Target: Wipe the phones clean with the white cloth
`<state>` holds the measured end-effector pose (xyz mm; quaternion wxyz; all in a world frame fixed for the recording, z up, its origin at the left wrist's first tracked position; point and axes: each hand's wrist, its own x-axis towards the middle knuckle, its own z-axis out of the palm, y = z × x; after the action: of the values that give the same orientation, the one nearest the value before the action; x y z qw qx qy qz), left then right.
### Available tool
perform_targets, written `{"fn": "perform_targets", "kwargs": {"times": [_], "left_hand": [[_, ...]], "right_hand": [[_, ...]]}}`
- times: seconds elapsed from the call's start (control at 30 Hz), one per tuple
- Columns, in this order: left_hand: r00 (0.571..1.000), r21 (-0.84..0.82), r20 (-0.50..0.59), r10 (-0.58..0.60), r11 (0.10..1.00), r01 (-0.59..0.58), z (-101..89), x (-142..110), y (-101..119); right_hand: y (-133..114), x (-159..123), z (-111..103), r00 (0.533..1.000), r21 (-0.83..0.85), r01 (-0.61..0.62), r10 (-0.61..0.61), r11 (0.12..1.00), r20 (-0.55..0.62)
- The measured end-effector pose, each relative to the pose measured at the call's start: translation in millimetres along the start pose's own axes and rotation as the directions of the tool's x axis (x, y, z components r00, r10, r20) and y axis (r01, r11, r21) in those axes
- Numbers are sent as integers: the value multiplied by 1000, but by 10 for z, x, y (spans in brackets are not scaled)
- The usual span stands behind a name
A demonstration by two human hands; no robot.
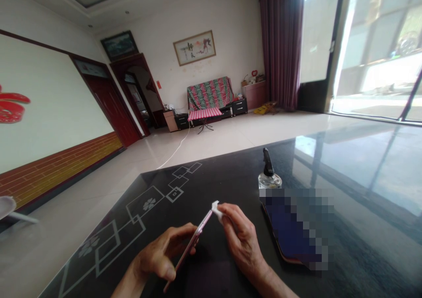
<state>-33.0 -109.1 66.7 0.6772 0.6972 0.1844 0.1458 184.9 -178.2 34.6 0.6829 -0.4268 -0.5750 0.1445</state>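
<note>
My left hand (161, 254) grips a thin pink phone (188, 248), tilted and seen almost edge-on, with the thumb on the near side and the fingers round the far side. A small piece of white tissue (216, 209) is pinched in my right hand (243, 236). The tissue touches the upper end of the phone. Both hands are above a glossy black table (231, 175). The phone's broad faces are mostly hidden by the angle.
Right of my right hand lies a flat dark blue thing with a rounded corner (293, 232), partly pixelated. Behind it stands a clear spray bottle with a black nozzle (268, 170). A small table with a checked cloth (205, 113) stands across the room, and a stool (7, 205) at far left.
</note>
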Motion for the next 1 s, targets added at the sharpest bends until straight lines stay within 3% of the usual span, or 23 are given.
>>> {"fn": "perform_targets", "kwargs": {"times": [0.3,0.53,0.63,0.73,0.83,1.0], "left_hand": [[998,23,-50,-40,999,41,53,54,-8],[985,31,-173,-18,999,24,56,95,-32],[962,-5,-272,-21,1000,20,5,90,-106],[926,-65,-376,-37,998,14,-44,87,-165],[904,-74,-428,-24,997,-9,-62,91,-180],[869,-49,-495,23,997,-55,-27,106,-148]], "right_hand": [[-46,20,25,999,2,45,-44,999,-23],[-76,-6,23,993,-3,95,-95,995,72],[-100,-34,44,982,6,122,-121,993,144],[-86,-47,51,990,-27,99,-96,995,105],[-33,-41,40,995,-69,80,-76,994,58],[32,-45,32,994,-105,84,-76,991,79]]}}
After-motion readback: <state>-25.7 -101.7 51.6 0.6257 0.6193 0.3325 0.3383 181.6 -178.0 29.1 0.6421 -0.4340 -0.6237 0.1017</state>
